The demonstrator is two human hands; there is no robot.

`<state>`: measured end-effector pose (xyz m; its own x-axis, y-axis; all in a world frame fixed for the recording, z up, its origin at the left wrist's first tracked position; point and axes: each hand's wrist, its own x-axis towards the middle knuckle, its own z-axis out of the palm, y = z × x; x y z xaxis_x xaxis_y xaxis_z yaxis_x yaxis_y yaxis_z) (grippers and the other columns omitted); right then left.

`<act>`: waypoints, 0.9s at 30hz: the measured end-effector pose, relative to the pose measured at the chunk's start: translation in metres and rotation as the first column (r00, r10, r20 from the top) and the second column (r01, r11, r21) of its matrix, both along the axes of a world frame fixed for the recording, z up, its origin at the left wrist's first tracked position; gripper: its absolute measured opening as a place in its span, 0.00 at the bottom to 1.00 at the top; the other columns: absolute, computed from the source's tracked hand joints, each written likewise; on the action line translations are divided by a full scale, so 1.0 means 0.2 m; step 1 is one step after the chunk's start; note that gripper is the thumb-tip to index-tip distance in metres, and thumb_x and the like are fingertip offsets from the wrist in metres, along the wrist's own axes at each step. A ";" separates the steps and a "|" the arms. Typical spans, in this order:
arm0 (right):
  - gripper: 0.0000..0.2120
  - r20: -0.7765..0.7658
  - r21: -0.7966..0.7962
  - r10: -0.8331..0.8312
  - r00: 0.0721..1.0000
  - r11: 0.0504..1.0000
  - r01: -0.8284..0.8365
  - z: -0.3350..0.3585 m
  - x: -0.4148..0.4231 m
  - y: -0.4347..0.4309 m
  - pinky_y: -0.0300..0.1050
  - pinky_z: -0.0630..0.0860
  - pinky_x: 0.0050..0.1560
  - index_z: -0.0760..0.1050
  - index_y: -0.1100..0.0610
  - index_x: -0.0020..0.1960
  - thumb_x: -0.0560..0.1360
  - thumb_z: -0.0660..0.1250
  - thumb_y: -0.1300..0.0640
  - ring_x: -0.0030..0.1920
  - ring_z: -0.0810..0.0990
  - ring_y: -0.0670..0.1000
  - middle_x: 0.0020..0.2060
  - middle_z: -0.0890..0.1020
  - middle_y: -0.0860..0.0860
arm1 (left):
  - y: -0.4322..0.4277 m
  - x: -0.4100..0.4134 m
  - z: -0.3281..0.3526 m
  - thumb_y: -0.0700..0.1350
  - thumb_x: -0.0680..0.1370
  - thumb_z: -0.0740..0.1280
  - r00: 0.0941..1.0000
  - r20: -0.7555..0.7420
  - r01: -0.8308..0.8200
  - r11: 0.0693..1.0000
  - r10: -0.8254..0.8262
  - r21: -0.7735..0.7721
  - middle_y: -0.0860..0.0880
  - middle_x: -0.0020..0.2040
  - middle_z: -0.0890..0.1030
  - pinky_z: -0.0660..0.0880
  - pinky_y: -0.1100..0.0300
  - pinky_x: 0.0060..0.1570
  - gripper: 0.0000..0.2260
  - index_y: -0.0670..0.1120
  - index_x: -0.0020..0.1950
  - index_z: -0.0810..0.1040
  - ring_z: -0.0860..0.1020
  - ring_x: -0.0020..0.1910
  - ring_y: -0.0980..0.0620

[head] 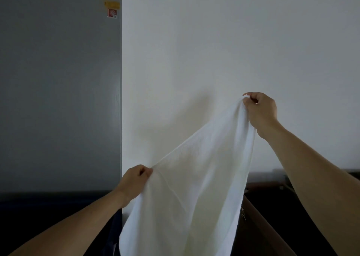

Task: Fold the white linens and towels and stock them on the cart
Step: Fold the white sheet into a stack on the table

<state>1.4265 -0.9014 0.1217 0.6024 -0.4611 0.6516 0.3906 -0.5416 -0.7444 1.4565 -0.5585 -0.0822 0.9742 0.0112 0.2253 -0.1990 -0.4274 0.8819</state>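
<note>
A white towel (194,187) hangs spread in the air in front of a white wall. My left hand (134,179) pinches its lower left corner at the frame's lower middle. My right hand (260,111) grips the opposite corner, higher and to the right, so the top edge slopes up from left to right. The cloth's lower part drops out of the frame at the bottom. No cart is in view.
A grey door or panel (60,90) with a small yellow and red sticker (112,9) fills the left side. A dark brown wooden edge (261,228) runs along the lower right. Dark blue fabric (39,203) lies low on the left.
</note>
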 end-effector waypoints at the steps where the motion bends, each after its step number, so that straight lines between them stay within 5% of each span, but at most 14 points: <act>1: 0.10 0.003 0.009 -0.007 1.000 1.000 0.007 0.00 -0.01 -0.01 0.35 0.67 0.34 0.80 0.49 0.56 0.79 0.62 0.55 0.37 0.74 0.40 0.41 0.78 0.37 | -0.01 0.00 0.04 0.51 0.81 0.63 1.000 0.013 -0.025 1.000 0.025 -0.017 0.49 0.39 0.81 0.73 0.57 0.37 0.13 0.46 0.41 0.79 0.77 0.38 0.50; 3: 0.09 -0.029 -0.012 0.017 0.999 1.000 -0.017 -0.03 -0.03 -0.01 0.34 0.68 0.30 0.81 0.48 0.54 0.79 0.63 0.55 0.33 0.75 0.39 0.39 0.78 0.38 | -0.05 0.00 0.15 0.50 0.80 0.64 0.998 0.058 -0.035 0.999 0.037 -0.034 0.51 0.37 0.80 0.72 0.59 0.32 0.12 0.47 0.40 0.79 0.77 0.36 0.51; 6: 0.07 -0.204 -0.158 0.271 0.941 0.939 -0.305 -0.10 -0.07 0.07 0.32 0.68 0.24 0.82 0.48 0.45 0.78 0.68 0.59 0.25 0.74 0.38 0.35 0.81 0.42 | -0.19 -0.03 0.37 0.50 0.79 0.66 0.986 0.143 0.082 0.996 -0.086 0.030 0.53 0.36 0.79 0.71 0.62 0.31 0.12 0.46 0.40 0.80 0.75 0.34 0.55; 8: 0.09 -0.363 -0.237 0.416 0.834 0.824 -0.515 -0.16 -0.11 0.17 0.34 0.73 0.33 0.82 0.47 0.43 0.77 0.70 0.60 0.35 0.79 0.39 0.43 0.83 0.43 | -0.30 -0.05 0.48 0.50 0.79 0.67 0.972 0.177 0.141 0.986 -0.155 0.090 0.54 0.36 0.79 0.70 0.66 0.30 0.11 0.47 0.39 0.80 0.74 0.33 0.57; 11: 0.07 -0.531 -0.324 0.414 0.739 0.707 -0.629 -0.26 -0.14 0.27 0.38 0.76 0.55 0.81 0.45 0.49 0.77 0.70 0.57 0.57 0.79 0.42 0.61 0.79 0.42 | -0.43 -0.08 0.57 0.49 0.78 0.68 0.956 0.200 0.191 0.973 -0.214 0.130 0.56 0.33 0.77 0.65 0.72 0.24 0.10 0.47 0.38 0.80 0.72 0.28 0.62; 15: 0.06 -0.543 -0.218 0.464 0.700 0.727 -0.651 -0.36 -0.17 0.31 0.50 0.80 0.54 0.82 0.50 0.53 0.78 0.68 0.56 0.53 0.82 0.49 0.54 0.83 0.45 | -0.51 -0.11 0.58 0.47 0.77 0.70 0.944 0.197 0.247 0.962 -0.265 0.113 0.55 0.33 0.78 0.66 0.72 0.26 0.09 0.46 0.38 0.82 0.73 0.26 0.64; 19: 0.07 -0.542 -0.270 0.395 0.741 0.754 -0.599 -0.42 -0.19 0.31 0.52 0.80 0.52 0.81 0.53 0.54 0.79 0.66 0.55 0.51 0.83 0.53 0.49 0.83 0.48 | -0.51 -0.12 0.55 0.47 0.77 0.71 0.951 0.129 0.287 0.958 -0.282 -0.020 0.50 0.37 0.82 0.74 0.62 0.35 0.09 0.43 0.40 0.84 0.78 0.34 0.56; 24: 0.06 -0.466 -0.363 0.340 0.817 0.769 -0.527 -0.42 -0.15 0.30 0.28 0.72 0.42 0.77 0.46 0.52 0.80 0.64 0.55 0.46 0.78 0.37 0.46 0.80 0.40 | -0.47 -0.14 0.49 0.49 0.79 0.68 0.899 0.041 0.435 0.877 -0.436 -0.206 0.46 0.45 0.85 0.79 0.61 0.40 0.11 0.42 0.50 0.84 0.82 0.41 0.53; 27: 0.05 -0.356 -0.374 0.305 0.883 0.820 -0.434 -0.38 -0.11 0.28 0.23 0.68 0.39 0.77 0.47 0.53 0.81 0.63 0.55 0.43 0.75 0.33 0.46 0.79 0.37 | -0.45 -0.14 0.43 0.48 0.80 0.67 0.885 0.030 0.457 0.854 -0.465 -0.249 0.46 0.45 0.84 0.77 0.60 0.40 0.13 0.38 0.52 0.82 0.81 0.42 0.52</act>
